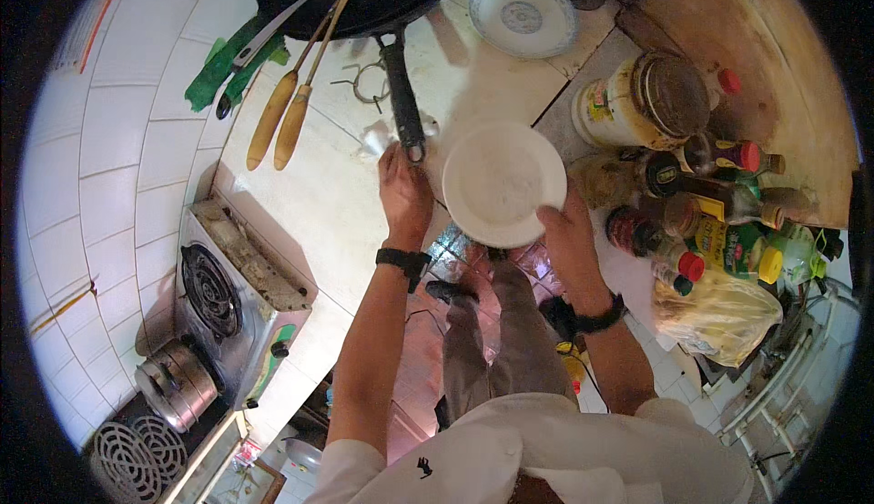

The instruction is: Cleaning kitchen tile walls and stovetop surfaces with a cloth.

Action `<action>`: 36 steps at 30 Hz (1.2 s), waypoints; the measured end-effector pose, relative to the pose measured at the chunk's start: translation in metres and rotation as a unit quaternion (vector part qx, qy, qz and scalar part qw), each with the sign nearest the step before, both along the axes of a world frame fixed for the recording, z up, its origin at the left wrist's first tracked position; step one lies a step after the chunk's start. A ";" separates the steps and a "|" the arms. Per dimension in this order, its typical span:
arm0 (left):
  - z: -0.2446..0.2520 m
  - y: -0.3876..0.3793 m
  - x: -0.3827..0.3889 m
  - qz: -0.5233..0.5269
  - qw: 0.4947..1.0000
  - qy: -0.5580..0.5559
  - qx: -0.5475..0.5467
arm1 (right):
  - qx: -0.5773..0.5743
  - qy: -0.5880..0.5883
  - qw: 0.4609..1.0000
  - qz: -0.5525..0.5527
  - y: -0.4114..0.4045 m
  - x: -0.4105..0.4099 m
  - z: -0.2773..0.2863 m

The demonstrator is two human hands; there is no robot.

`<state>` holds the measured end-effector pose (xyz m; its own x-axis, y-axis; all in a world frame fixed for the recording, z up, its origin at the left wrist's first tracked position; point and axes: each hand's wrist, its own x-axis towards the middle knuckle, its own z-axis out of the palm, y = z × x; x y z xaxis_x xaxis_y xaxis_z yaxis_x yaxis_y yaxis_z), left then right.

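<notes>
A plain white plate (502, 176) is in my right hand (570, 231), the thumb lying over its rim at the lower right. The plate looks bare and hangs over the counter's front edge, above the floor. My left hand (406, 193) has its fingers curled at the end of the black wok handle (403, 98). Whether those fingers grip the handle or only sit beneath it cannot be told. Small whitish shapes beside the fingers are blurred. The black wok (314, 9) stands at the back, partly cut off by the picture's top.
Two wooden-handled utensils (290, 118) and a metal-bladed tool (283, 22) reach across the wok's rim. A patterned plate (524, 14) lies at the back. Right of me stand a lidded tub (642, 101) and several sauce bottles (724, 203). A gas stove (239, 299) is at left.
</notes>
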<state>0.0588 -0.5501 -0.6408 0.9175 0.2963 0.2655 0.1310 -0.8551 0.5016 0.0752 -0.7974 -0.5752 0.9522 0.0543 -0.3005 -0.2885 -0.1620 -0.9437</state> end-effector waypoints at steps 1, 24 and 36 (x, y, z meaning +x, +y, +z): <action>-0.006 0.002 0.009 -0.053 0.996 0.031 0.058 | -0.008 0.014 1.000 0.011 -0.005 -0.009 0.017; 0.011 -0.088 0.067 -0.331 0.935 0.093 0.088 | -0.038 0.079 0.995 0.044 -0.068 -0.090 0.040; -0.042 -0.045 0.195 -0.114 0.962 -0.066 0.239 | -0.026 0.111 0.992 0.053 -0.075 -0.103 0.037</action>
